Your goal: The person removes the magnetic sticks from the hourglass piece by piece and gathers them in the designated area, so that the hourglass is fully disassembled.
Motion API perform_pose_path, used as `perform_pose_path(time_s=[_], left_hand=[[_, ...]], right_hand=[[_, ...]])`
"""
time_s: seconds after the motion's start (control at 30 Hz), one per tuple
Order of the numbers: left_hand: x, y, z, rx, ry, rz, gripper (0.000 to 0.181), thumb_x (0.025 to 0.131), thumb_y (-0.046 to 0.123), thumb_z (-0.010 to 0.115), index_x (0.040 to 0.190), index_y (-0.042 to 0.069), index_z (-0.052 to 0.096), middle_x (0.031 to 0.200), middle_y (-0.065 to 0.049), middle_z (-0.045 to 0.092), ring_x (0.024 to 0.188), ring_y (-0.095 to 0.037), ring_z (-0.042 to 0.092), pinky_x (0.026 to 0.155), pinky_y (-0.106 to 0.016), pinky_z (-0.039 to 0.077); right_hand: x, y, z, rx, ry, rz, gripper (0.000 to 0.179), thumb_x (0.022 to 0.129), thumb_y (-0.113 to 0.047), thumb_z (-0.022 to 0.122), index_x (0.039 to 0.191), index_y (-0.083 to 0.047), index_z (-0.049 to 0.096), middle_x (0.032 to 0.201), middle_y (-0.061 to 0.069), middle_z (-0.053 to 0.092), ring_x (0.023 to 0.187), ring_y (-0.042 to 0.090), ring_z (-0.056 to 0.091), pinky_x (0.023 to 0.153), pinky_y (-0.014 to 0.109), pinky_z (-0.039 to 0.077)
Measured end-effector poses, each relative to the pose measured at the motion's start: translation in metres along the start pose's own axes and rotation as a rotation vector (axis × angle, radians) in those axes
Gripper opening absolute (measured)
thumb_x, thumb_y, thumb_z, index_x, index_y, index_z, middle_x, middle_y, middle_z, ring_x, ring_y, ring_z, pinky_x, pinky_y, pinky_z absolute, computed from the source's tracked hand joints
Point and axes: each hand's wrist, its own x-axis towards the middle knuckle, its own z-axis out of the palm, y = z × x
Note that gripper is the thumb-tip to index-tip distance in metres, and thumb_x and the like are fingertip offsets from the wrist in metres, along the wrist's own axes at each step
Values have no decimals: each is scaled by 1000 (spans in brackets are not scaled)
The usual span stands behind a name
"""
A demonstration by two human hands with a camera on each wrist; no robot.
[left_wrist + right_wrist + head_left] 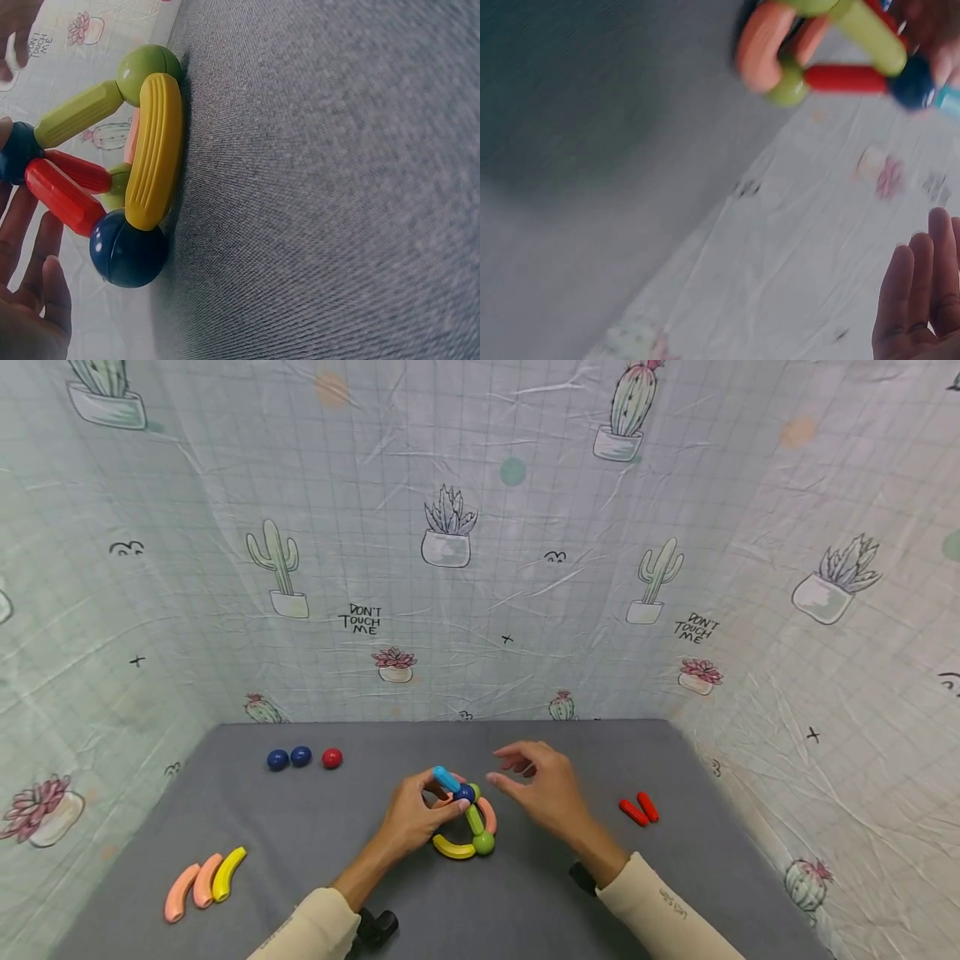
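Observation:
A pyramid-like frame of building rods and balls stands on the grey table. Its base has curved yellow and pink rods, green balls and a dark blue ball. Red rods and a green rod slope up to a blue ball at the top. From that ball sticks a light blue rod. My left hand pinches the top blue ball. To the right of the frame, apart from it, my right hand hovers with nothing in it, fingers loosely bent.
Two blue balls and a red ball lie at the back left. Nearer on the left are two curved pink rods and a curved yellow rod. Two short red rods lie at the right. A patterned cloth surrounds the table.

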Motion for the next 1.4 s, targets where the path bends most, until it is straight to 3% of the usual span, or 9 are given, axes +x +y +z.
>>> perform_pose_path(time_s=[0.2, 0.37, 0.57, 0.73, 0.87, 1.0, 1.13, 1.27, 1.4], left_hand=[[1, -1, 0, -4, 16, 11, 25, 89, 32, 89, 110, 30, 77, 97, 7, 75, 92, -18, 68, 77, -27, 54], [2, -3, 0, -1, 29, 1, 21, 88, 30, 89, 106, 25, 79, 92, 3, 74, 87, -22, 68, 68, -24, 54], [2, -4, 0, -5, 42, -13, 18, 88, 25, 88, 103, 23, 79, 90, 2, 72, 87, -33, 67, 65, -22, 52], [2, -4, 0, -5, 35, -1, 16, 88, 26, 88, 100, 23, 77, 89, 1, 72, 87, -30, 67, 66, -22, 53], [3, -4, 0, -11, 28, 4, 20, 88, 27, 88, 104, 23, 77, 94, -1, 74, 88, -27, 68, 69, -23, 53], [3, -3, -2, -25, 16, 0, 27, 87, 28, 90, 111, 24, 78, 104, 1, 76, 94, -24, 68, 75, -25, 54], [3, -1, -3, -34, 9, -13, 30, 87, 28, 90, 114, 24, 78, 108, 3, 75, 95, -20, 66, 77, -25, 54], [2, 0, -3, -31, -1, -17, 28, 88, 28, 89, 114, 26, 78, 109, 4, 76, 96, -20, 66, 77, -25, 53], [2, 1, -2, -27, -7, -11, 27, 89, 29, 89, 114, 27, 78, 108, 4, 76, 96, -21, 67, 78, -26, 53]], right_hand=[[8, -23, 27, -18, -45, -82, 32, 86, -36, 90, 114, -21, 80, 99, -5, 76, 88, 16, 71, 77, 32, 60], [13, -32, 43, -35, -89, -57, 32, 86, -42, 90, 112, -24, 80, 97, -8, 76, 88, 11, 69, 76, 25, 56], [16, -38, 53, -76, -102, -40, 25, 88, -40, 88, 104, -25, 79, 91, -9, 72, 80, 13, 64, 66, 22, 47], [16, -38, 55, -75, -98, -37, 19, 89, -34, 88, 100, -23, 77, 89, -7, 69, 78, 13, 63, 65, 21, 46], [14, -34, 52, 46, -105, -7, 16, 93, -27, 85, 103, -19, 75, 93, -4, 71, 79, 10, 66, 69, 22, 53], [12, -26, 47, 222, -130, 85, 13, 99, -23, 78, 108, -15, 72, 95, 0, 73, 78, 11, 68, 69, 23, 57], [12, -18, 43, 365, -178, 218, 15, 105, -24, 69, 111, -10, 67, 93, 14, 74, 77, 29, 71, 66, 28, 58], [14, -12, 40, 519, -168, 336, 20, 108, -23, 65, 114, -4, 64, 98, 24, 75, 81, 47, 74, 69, 45, 63], [14, -5, 35, 496, -121, 358, 18, 106, -24, 68, 113, -8, 65, 92, 16, 77, 74, 33, 74, 69, 46, 63]])
